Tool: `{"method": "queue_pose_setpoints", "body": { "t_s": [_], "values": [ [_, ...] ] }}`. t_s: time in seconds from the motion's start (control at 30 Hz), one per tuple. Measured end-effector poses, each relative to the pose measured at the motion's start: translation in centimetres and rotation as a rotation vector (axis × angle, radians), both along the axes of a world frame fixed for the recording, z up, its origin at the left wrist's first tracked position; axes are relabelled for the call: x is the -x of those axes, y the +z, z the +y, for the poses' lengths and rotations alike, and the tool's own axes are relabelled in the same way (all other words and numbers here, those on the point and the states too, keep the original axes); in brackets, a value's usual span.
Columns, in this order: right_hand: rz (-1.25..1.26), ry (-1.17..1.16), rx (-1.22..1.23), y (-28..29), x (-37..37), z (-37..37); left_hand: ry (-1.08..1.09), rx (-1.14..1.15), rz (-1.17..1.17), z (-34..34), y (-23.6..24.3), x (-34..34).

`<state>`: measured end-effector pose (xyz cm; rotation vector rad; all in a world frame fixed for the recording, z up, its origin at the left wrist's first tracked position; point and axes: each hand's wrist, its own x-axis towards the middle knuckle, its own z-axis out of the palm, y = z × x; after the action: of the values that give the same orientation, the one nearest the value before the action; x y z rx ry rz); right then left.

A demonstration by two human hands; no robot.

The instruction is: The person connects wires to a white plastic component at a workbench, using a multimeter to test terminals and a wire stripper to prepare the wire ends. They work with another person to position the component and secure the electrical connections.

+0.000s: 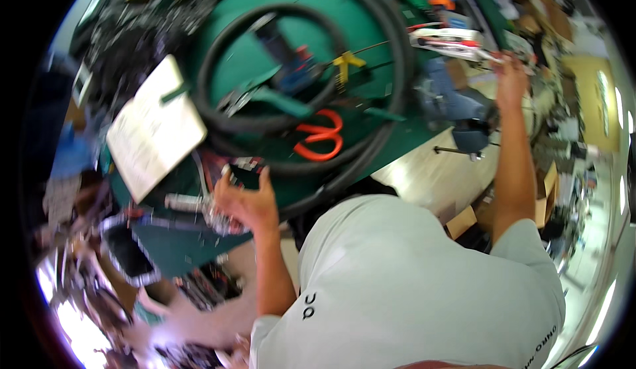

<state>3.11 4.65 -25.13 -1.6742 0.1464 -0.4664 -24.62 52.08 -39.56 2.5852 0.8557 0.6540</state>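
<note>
"What crowded the scene?"

"A green table, crossed by a coiled black hose. A pale notebook lay left of the loops; a drill lay inside the inner one, orange scissors just nearer."

"And the grip?"

"The right hand stretched to a white tool at the table's right, fingers drawn narrow at its end; blur hid any hold. The left hand spread two digits wide beside clear plastic at the near edge; whether it gripped could not be told."
</note>
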Motion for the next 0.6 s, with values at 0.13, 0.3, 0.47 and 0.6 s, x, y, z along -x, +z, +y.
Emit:
{"method": "queue_pose_setpoints", "body": {
  "t_s": [0.13,0.3,0.47,0.6],
  "values": [
    [0.025,-0.035,0.028,1.5,0.5,1.7,-0.096,0.005,0.008,-1.4,1.6,0.4],
    [0.047,0.054,0.028,2.2,0.4,0.9,-0.138,-0.002,-0.014,-5.1,4.2,0.7],
    [0.100,0.200,-0.003,3.0,0.3,0.1,-0.165,-0.040,-0.071,-10.1,7.4,0.6],
    [0.134,0.356,-0.127,2.7,-0.7,-1.3,-0.200,-0.012,-0.084,-16.5,10.3,0.4]
  ]
}}
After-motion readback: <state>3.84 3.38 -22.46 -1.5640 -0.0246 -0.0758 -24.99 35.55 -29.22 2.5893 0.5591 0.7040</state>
